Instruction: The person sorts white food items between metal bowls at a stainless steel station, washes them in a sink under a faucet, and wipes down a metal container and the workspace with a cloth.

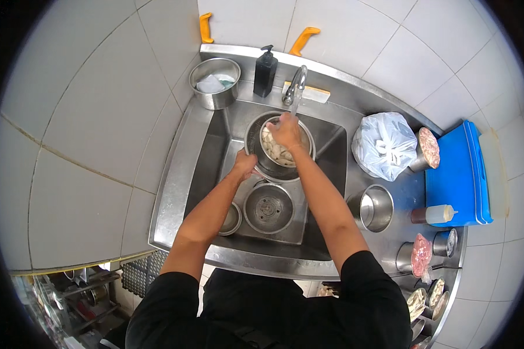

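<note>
My left hand (246,164) grips the rim of a large steel bowl (254,144) held above the sink basin (327,174). Inside that bowl sits a smaller round steel container with pale, whitish food pieces (276,149) in it. My right hand (287,131) is at the container's upper edge, under the chrome faucet (298,85), from which water seems to run; its fingers are partly hidden, so its hold cannot be told. Below in the basin stand a round steel pan (269,208) with a few holes in its bottom and a smaller steel bowl (231,219), partly behind my left forearm.
A steel pot with cloths or pads (216,85) and a black pump bottle (265,74) stand behind the basin. On the right counter are a tied plastic bag (386,146), an empty steel pot (377,208), a squeeze bottle (434,214), a blue box (456,174) and several food containers.
</note>
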### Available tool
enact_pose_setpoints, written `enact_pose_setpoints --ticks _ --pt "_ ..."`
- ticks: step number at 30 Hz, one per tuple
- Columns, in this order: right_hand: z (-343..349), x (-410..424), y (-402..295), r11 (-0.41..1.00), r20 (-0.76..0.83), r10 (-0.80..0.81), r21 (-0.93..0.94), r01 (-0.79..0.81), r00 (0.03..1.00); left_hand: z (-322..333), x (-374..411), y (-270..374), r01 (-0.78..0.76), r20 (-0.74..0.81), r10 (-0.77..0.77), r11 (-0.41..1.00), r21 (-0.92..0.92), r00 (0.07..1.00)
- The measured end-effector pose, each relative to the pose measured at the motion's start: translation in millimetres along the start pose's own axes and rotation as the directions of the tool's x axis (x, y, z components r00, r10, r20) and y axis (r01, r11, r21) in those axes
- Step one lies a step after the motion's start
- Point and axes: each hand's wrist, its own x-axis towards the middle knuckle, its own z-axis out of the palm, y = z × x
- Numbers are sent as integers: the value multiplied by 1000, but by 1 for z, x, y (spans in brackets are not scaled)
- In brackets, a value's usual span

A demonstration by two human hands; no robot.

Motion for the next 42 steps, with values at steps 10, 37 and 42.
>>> enact_pose_setpoints --ticks 10,37,42 --pt "0 -6 32 959 201 -282 25 283 938 12 23 -5 48 53 -42 993 -105 998" --pt "-67 -30 44 744 286 -657 97 661 697 -51 29 -49 33 -52 -46 974 -225 998" --pt "-72 -83 55 643 229 -746 4 766 625 -39 6 -19 -19 -44 13 990 -139 999"
